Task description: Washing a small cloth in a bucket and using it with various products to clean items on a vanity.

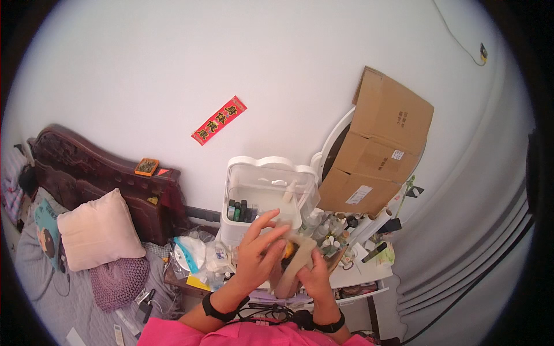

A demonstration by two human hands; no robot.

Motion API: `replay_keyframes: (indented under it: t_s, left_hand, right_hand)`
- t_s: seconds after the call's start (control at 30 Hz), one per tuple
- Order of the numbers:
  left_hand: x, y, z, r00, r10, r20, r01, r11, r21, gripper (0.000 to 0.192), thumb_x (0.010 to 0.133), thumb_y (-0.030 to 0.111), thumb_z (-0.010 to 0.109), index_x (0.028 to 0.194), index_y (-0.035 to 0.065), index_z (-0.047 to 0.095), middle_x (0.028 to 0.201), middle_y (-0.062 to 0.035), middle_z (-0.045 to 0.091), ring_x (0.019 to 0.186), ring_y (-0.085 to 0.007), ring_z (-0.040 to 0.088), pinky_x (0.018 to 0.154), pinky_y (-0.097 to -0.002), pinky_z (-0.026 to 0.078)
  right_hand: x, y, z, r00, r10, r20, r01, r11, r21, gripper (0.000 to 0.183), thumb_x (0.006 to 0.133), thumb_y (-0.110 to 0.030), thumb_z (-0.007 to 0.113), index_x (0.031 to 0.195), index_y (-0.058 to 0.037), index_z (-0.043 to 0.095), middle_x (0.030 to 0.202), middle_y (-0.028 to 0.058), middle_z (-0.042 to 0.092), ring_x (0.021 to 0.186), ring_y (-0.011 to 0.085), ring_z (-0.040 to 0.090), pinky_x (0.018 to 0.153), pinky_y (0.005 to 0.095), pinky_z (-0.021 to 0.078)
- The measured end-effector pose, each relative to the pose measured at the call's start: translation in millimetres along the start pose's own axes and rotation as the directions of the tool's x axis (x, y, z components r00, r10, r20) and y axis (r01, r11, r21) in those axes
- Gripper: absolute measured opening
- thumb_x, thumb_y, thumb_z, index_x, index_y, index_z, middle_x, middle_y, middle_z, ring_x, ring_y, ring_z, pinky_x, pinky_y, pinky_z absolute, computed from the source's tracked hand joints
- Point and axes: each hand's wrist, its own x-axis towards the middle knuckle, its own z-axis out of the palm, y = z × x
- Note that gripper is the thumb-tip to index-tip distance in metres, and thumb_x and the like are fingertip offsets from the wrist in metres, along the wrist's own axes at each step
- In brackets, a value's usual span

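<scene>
My right hand (315,277) grips the side of a beige soft pouch (298,266), its thumb on the outer face. The pouch's mouth is spread apart, and something orange-yellow (289,251) shows inside. At the pouch's left edge is my left hand (262,251), fingers spread over the opening. Whether its thumb and fingertips pinch the rim is unclear. Just beyond stands a white cosmetics organizer (231,231) with a clear cover (272,175). Small dark and pale bottles (240,211) stand inside it.
Bottles and jars (329,233) crowd the white dressing table (361,277), whose drawer (363,290) is pulled out. A flattened cardboard box (381,142) leans over a round mirror (335,142). Plastic-wrapped items (216,257) lie left. Farther left is a bed with cushions (101,233); grey curtains (471,242) hang right.
</scene>
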Motion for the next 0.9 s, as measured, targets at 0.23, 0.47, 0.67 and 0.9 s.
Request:
replay_keyframes:
  t_s: [0.23,0.47,0.67,0.9]
  left_hand:
    - [-7,-8,3,0.881,-0.419,0.220,0.472,0.799,-0.372,0.026,0.086,0.014,0.037,0.101,-0.0031,0.050,0.094,-0.0126,0.056,0.085,-0.0136,0.052,0.073,-0.0235,0.042]
    - [-10,-9,12,0.888,-0.354,0.293,0.456,0.762,-0.461,0.029,0.086,0.014,0.036,0.109,-0.0001,0.047,0.102,-0.0088,0.053,0.091,-0.0127,0.048,0.080,-0.0238,0.038]
    - [-15,-22,7,0.882,-0.380,0.279,0.466,0.794,-0.390,0.022,0.081,0.009,0.047,0.100,-0.0002,0.052,0.099,-0.0082,0.053,0.090,-0.0109,0.048,0.077,-0.0222,0.038]
    - [-17,-26,4,0.820,-0.553,0.147,0.540,0.664,-0.517,0.007,0.079,0.006,0.050,0.083,0.0017,0.053,0.081,-0.0002,0.053,0.074,-0.0060,0.048,0.067,-0.0183,0.039]
  right_hand:
    - [-1,3,6,0.998,0.049,-0.036,-0.048,0.998,0.039,0.039,0.072,-0.012,0.053,0.107,0.0002,0.042,0.096,0.0038,0.049,0.086,0.0104,0.046,0.074,0.0229,0.0386]
    - [1,7,-1,0.990,0.072,-0.123,-0.022,0.929,0.369,0.044,0.077,-0.019,0.054,0.113,-0.0001,0.036,0.101,0.0045,0.047,0.088,0.0118,0.048,0.075,0.0231,0.0403]
    - [0,9,-1,0.991,0.018,-0.130,0.038,0.910,0.413,0.042,0.078,-0.023,0.054,0.111,-0.0018,0.037,0.100,0.0054,0.049,0.087,0.0135,0.051,0.074,0.0252,0.0435]
    - [1,5,0,0.986,0.062,-0.153,0.004,0.919,0.394,0.039,0.081,-0.024,0.050,0.110,-0.0015,0.038,0.100,0.0070,0.050,0.087,0.0157,0.053,0.074,0.0278,0.0453]
